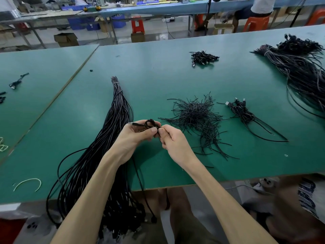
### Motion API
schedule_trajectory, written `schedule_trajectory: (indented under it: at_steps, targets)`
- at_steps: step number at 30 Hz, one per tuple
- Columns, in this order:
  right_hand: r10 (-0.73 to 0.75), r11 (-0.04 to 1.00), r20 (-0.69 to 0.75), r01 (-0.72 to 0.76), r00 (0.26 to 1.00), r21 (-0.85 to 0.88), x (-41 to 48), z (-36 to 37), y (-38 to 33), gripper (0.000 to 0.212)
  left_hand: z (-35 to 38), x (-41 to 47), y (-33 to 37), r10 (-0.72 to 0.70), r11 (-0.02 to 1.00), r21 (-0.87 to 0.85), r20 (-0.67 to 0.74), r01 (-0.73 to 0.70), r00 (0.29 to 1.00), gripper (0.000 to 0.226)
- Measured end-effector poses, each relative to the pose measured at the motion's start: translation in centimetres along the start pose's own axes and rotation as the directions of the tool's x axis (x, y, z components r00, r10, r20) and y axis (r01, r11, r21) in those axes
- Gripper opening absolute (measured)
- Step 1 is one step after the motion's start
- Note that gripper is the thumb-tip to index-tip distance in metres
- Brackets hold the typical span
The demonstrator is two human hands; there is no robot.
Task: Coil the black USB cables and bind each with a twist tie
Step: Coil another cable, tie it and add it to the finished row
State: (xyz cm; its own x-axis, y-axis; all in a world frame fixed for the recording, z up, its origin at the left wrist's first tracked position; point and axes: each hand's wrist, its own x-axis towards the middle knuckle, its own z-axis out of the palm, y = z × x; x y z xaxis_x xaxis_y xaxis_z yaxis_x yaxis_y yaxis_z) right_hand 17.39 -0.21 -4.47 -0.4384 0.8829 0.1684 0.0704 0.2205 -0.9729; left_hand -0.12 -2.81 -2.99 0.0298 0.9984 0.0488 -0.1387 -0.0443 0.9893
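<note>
My left hand (135, 136) grips the coil (152, 124), my right hand (173, 142) pinches its middle; I must wind the tie tight there.

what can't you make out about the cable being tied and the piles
All in the head view:
Coiled cable: fingers of the left hand and right hand cover its middle; whether it is bound yet cannot be told.
Long cable bundle: its near end drops off the table, blurred, partly behind the left forearm.
Right cable heap: cut off by the frame edge.
Far small pile: too small to see ties.
</note>
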Motion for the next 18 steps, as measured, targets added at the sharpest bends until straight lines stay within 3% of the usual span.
schedule_trajectory:
  at_steps: [6, 12, 18]
  targets:
    - [0.019, 0.997, 0.055, -0.015, 0.998, -0.076, -0.27, 0.22, -0.50, 0.031, -0.17, 0.11, -0.34, -0.019, 0.999, 0.041, -0.091, 0.022, 0.996, 0.027]
    - [0.016, 1.000, 0.049, -0.015, 0.999, -0.025, -0.27, 0.23, -0.55, 0.036, -0.28, 0.20, -0.35, 0.009, 0.999, 0.040, -0.080, -0.006, 0.997, 0.030]
    - [0.034, 0.998, 0.047, -0.036, 0.998, 0.044, -0.15, 0.08, -0.45, 0.040, -0.36, 0.17, -0.34, 0.038, 0.999, 0.033, -0.050, -0.037, 0.998, 0.018]
